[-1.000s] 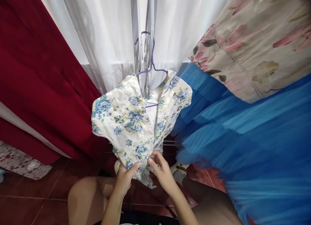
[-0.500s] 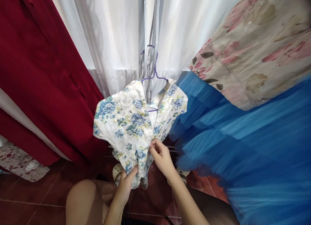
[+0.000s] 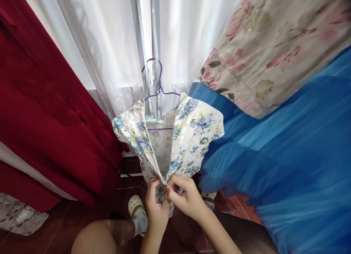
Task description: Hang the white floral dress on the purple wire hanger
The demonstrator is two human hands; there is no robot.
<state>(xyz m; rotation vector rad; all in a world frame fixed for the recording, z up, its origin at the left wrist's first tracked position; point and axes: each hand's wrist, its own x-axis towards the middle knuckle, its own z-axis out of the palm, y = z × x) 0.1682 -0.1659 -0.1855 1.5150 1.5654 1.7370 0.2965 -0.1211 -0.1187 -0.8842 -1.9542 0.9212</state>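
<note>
Two-handed, pinching white, blue-flowered fabric garment point(image 3: 201, 129) with left hand point(image 3: 156, 208) and right hand point(image 3: 187, 198); best hold opening edges point(image 3: 153, 157) taut just above both.

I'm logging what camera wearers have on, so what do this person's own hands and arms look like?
The left hand and right hand are bare, with no gloves, rings or bracelets showing. The left forearm and right forearm show no sleeves, watch or markings. The upper arms are out of view.
</note>
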